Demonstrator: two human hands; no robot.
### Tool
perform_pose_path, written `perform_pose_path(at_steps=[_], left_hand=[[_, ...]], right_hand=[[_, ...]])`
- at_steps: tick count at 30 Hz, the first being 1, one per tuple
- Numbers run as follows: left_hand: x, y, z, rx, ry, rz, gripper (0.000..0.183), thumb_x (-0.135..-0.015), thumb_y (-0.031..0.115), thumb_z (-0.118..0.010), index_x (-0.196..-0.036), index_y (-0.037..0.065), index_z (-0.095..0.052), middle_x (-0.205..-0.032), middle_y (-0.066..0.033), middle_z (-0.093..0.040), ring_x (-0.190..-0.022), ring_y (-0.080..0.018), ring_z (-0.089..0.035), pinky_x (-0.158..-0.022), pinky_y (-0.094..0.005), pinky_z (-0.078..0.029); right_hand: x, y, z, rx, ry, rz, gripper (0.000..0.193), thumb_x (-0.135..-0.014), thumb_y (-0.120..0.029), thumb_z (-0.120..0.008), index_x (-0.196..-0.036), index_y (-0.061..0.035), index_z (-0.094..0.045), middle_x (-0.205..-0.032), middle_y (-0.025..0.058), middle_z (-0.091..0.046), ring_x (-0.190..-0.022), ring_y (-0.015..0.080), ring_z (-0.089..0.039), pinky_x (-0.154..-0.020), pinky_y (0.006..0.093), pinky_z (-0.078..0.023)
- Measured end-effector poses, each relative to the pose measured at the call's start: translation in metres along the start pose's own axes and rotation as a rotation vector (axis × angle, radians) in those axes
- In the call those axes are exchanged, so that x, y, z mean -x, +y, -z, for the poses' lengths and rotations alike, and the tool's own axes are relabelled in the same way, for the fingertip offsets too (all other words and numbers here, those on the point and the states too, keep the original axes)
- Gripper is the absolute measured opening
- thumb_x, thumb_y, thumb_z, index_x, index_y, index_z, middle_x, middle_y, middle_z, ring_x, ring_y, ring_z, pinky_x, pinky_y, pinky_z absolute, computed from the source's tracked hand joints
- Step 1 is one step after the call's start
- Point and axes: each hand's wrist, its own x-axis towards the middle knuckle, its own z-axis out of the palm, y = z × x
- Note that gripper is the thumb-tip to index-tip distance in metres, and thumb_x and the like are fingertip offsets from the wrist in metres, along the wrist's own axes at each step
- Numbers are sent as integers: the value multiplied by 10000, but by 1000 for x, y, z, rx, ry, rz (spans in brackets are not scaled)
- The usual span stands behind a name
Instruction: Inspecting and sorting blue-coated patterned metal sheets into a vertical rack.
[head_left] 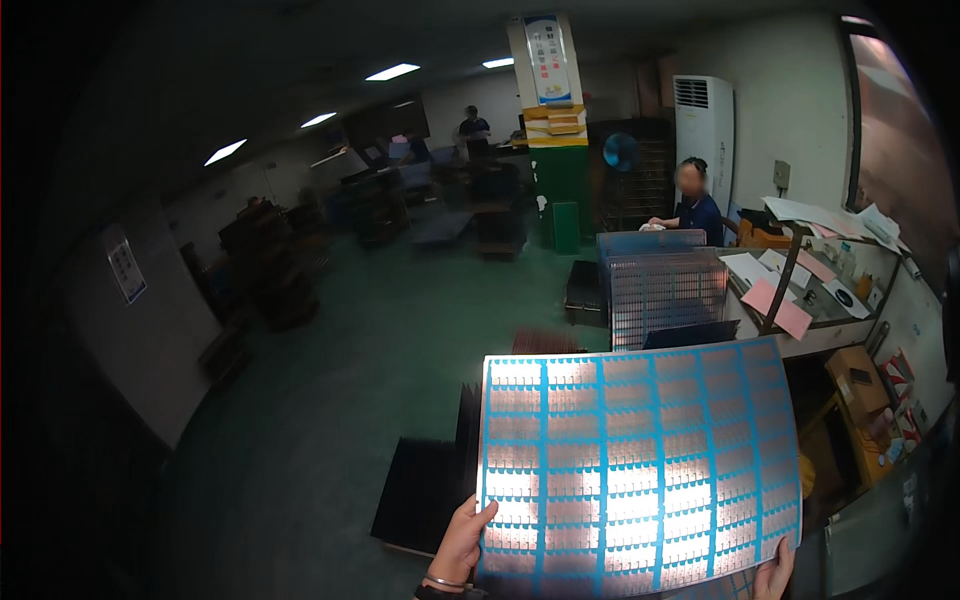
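A large, flat circuit board panel (pixel 630 470), copper-coloured with a blue grid pattern, is held up tilted in front of me. My left hand (pixel 460 545) grips its lower left edge, thumb on the front face and the other fingers behind it. At the lower right corner, my right hand (pixel 774 573) is closed on the same panel, its fingers partly hidden by the board and cut off by the picture's lower edge. Bright light reflects off the panel's left and middle parts. Beneath its bottom edge a bit of another patterned panel shows.
Beyond the panel, more boards stand upright in a rack (pixel 668 290). A co-worker (pixel 698 210) sits behind it. On the right is a desk with papers (pixel 775 305) and a shelf. Dark boards (pixel 415 490) lean low on the left. A green-based pillar (pixel 560 190) stands farther off.
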Motion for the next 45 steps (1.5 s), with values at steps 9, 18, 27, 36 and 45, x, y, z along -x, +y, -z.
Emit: perform_pose_path(at_steps=[9,18,27,36,45], left_hand=[[-2,0,15,48,38,-13,283,-954,166,-475,-1149,-27,-544,-1026,-63,-624,-893,-103,-595,-770,-245,-483],[-26,2,38,-76,101,-138,304,-972,237,-434,-1060,-18,-574,-996,-63,-628,-871,-123,-590,-786,-266,-465],[-31,4,66,-239,237,-121,313,-980,265,-420,-994,6,-594,-918,-29,-606,-816,-99,-547,-745,-262,-442],[-24,1,76,-284,388,-65,320,-962,335,-464,-861,57,-587,-797,13,-554,-719,-83,-504,-658,-258,-430],[-21,1,91,-332,563,-3,277,-924,358,-533,-872,94,-600,-831,23,-555,-770,-90,-527,-699,-266,-451]], right_hand=[[5,-65,-22,-387,90,-353,396,-933,-115,-498,-1303,4,-417,-1376,135,-366,-1284,233,-325,-1033,358,-301],[-42,-24,-53,-1191,124,-469,417,-900,-14,-502,-1299,24,-386,-1262,141,-501,-1145,226,-508,-958,347,-435],[-25,-76,-41,-1107,-121,-477,507,-852,16,-537,-1320,12,-342,-1219,154,-518,-1087,254,-552,-905,395,-483],[-12,-88,-34,-1034,-180,-507,579,-849,-30,-584,-1358,-23,-307,-1230,129,-513,-1075,229,-560,-885,377,-496],[-14,-93,-37,-963,-246,-459,569,-854,-85,-618,-1350,-46,-343,-1226,78,-520,-1105,178,-525,-938,353,-434]])
